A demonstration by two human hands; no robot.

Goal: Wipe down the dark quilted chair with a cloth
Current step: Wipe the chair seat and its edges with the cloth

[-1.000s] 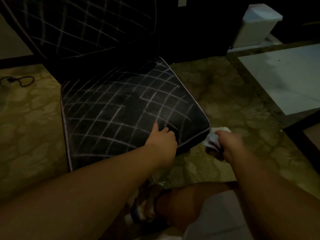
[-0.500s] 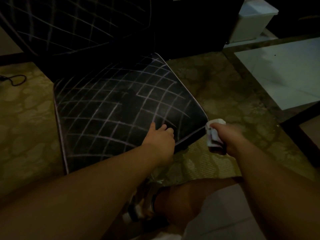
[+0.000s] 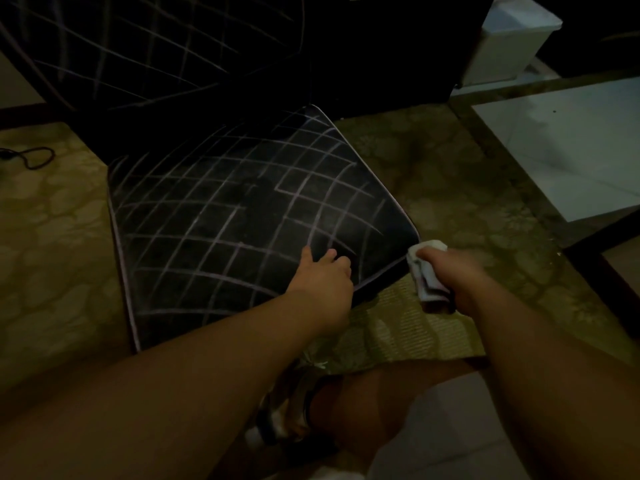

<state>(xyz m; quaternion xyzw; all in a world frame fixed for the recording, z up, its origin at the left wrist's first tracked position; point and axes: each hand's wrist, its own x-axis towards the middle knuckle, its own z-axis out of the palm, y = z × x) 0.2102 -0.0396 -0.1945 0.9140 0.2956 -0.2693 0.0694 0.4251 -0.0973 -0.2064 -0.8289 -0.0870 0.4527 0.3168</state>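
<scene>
The dark quilted chair [image 3: 225, 216] with pale stitched lines fills the centre; its backrest [image 3: 145, 46] rises at the upper left. My left hand [image 3: 323, 275] rests on the seat near its front right edge, thumb and fingers spread on the surface. My right hand [image 3: 460, 282] grips a folded white cloth [image 3: 427, 271] and holds it against the seat's front right corner, just outside the piped edge.
A white lidded bin [image 3: 512, 39] stands at the back right. A pale floor panel [image 3: 571, 143] lies at right, with a dark frame [image 3: 606, 268] beside it. A black cable [image 3: 31, 157] lies on the patterned floor at left. My knee [image 3: 367, 410] is below.
My right hand with the cloth has slid slightly up along the seat's front right corner. My left hand has stayed on the seat.
</scene>
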